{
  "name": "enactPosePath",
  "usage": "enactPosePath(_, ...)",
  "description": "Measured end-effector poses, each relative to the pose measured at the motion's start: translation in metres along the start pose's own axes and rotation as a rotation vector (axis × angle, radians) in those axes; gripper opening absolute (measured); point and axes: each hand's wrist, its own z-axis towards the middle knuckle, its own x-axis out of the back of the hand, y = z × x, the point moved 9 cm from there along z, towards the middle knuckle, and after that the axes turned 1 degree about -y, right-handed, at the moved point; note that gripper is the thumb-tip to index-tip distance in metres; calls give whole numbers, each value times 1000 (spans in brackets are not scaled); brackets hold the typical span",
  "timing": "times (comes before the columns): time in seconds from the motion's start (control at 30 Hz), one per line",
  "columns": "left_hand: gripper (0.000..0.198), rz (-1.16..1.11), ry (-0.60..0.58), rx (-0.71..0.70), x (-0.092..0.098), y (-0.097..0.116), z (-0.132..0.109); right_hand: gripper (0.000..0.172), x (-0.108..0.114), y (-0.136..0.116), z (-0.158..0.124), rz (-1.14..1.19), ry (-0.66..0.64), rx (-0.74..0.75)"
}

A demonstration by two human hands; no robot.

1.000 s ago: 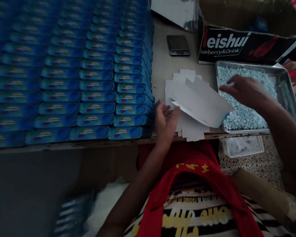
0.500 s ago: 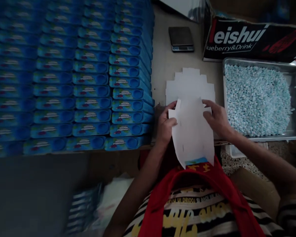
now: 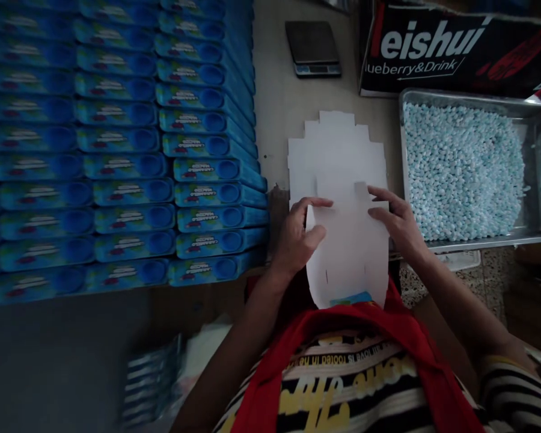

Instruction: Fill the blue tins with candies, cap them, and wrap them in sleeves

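Note:
A white die-cut cardboard box blank [image 3: 349, 240] lies in front of my body. Its near end, with cut slits and a small blue printed patch, reaches my red apron [image 3: 270, 373]. My left hand [image 3: 300, 237] holds the blank's left edge, index finger and thumb on the white face. At the right side, my right hand [image 3: 399, 222] pinches a flap between thumb and index finger. Beyond the hands, white card with stepped edges [image 3: 336, 141] lies flat on the table; whether it is a separate blank I cannot tell.
Rows of blue printed boxes [image 3: 207, 216] fill the table's left side. A small digital scale [image 3: 313, 45] sits at the back. On the right, a metal tray [image 3: 469, 245] holds small pale blue pellets, with a black printed carton [image 3: 433, 54] behind it.
The raised side flaps of the blank now lie flatter. My left index finger has moved onto its white face. The view has shifted, with the blue boxes appearing further left.

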Motion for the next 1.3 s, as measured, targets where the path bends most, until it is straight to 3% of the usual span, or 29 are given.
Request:
enactPosePath(0.07, 49, 140, -45, -83, -1, 10, 3, 46, 3, -14, -6, -92, 40, 125)
enactPosePath(0.17, 53, 232, -95, -146, -8, 17, 8, 37, -3, -31, -5, -277, -54, 236)
enactPosePath(0.33, 56, 288, 85, -198, 0, 21, 6, 29, -15, -33, 15, -531, -178, 186)
enactPosePath(0.53, 34, 20, 48, -139, -7, 11, -2, 31, -23, -47, 9, -588, -63, 267)
enactPosePath(0.73, 49, 22, 324, -182, -7, 13, 3, 48, -27, -40, 20, -538, -26, 252)
enactPosePath(0.83, 31, 15, 397, -150, -6, 17, 4, 48, -21, -38, 17, -498, -45, 248)
enactPosePath(0.97, 37, -2, 371, -47, -3, 19, 7, 39, -14, -47, 23, -515, -180, 240)
enactPosePath(1.03, 21, -6, 350, -21, 1, 17, 9, 36, -14, -54, 38, -571, -251, 214)
enactPosePath(1.07, 17, -5, 327, -17, 1, 16, 10, 34, -16, -57, 47, -614, -297, 197)
enactPosePath(1.2, 33, 73, 186, 7, -2, 10, 19, 28, -34, -62, 71, -854, -512, 159)
enactPosePath(1.3, 28, 269, 160, -15, -4, 16, 23, 30, -47, -71, 74, -1016, -566, 253)
